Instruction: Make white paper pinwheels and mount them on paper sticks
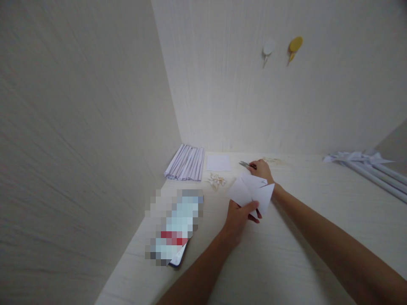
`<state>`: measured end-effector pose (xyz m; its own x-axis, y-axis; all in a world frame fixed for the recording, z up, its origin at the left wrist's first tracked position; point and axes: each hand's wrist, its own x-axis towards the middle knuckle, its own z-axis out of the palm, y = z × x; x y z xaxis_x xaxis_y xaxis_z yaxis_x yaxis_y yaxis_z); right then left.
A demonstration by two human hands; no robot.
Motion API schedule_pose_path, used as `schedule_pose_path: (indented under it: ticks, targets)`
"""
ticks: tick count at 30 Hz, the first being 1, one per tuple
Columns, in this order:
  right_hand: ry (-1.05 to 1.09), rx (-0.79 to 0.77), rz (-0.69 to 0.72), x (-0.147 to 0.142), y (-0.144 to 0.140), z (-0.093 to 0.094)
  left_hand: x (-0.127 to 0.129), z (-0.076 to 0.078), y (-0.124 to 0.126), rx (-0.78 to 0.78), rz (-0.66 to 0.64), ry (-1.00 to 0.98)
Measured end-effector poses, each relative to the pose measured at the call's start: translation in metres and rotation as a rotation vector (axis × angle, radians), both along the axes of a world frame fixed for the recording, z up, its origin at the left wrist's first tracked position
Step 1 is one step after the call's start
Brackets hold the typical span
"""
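Paper [240,192]: above the worktop [311,182], its slits apparently cut, flaps not visibly fastened.
Left hand [237,220]: pinched the paper's near edge, thumb on top, fingers beneath.
Right hand [262,169]: curled round the scissors [244,164], just beyond the paper.
Seemingly done: tubes [187,163] rolled, far left; folded paper [356,157] on rods [375,180], far right.
Seemingly unworked: plain sheets [218,163], behind small pieces [216,181].

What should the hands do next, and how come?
Maybe the right hand should leave the scissors and come help with the white paper. Slits already show in the paper, the blades are away from it, and only the left hand is holding it.
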<state>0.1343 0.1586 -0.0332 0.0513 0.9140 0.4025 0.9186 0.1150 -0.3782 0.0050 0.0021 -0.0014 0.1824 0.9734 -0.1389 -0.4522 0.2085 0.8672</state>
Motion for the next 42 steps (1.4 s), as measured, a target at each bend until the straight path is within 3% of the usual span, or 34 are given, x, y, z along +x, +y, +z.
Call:
schedule_pose_path:
  ticks: [12, 17, 20, 23, 27, 30, 38, 42]
  targets:
    - [0.244, 0.005, 0.049, 0.002, 0.0, 0.001, 0.0, 0.002, -0.001, -0.016, 0.011, 0.004]
    - [0.409, 0.103, 0.01, 0.0, -0.01, 0.019, 0.0, 0.001, -0.002, -0.003, 0.029, 0.001]
    - [0.612, 0.154, 0.0, 0.0, -0.029, 0.035, 0.0, 0.002, -0.001, 0.016, 0.063, 0.009]
    - [0.744, 0.135, 0.019, 0.0, -0.068, 0.044, -0.001, 0.002, -0.001, 0.042, 0.132, 0.007]
    - [1.192, -0.003, 0.225, -0.003, -0.135, 0.041, -0.001, 0.001, 0.0, 0.063, 0.203, 0.001]
    - [1.287, -0.116, 0.287, -0.005, -0.169, 0.031, 0.001, 0.001, -0.002, 0.076, 0.206, 0.017]
    - [1.229, -0.221, 0.493, -0.011, -0.174, 0.02, 0.002, 0.002, -0.006, 0.109, 0.219, 0.032]
    - [1.217, -0.292, 0.493, -0.01, -0.173, 0.022, 0.001, 0.004, -0.005, 0.118, 0.219, 0.05]
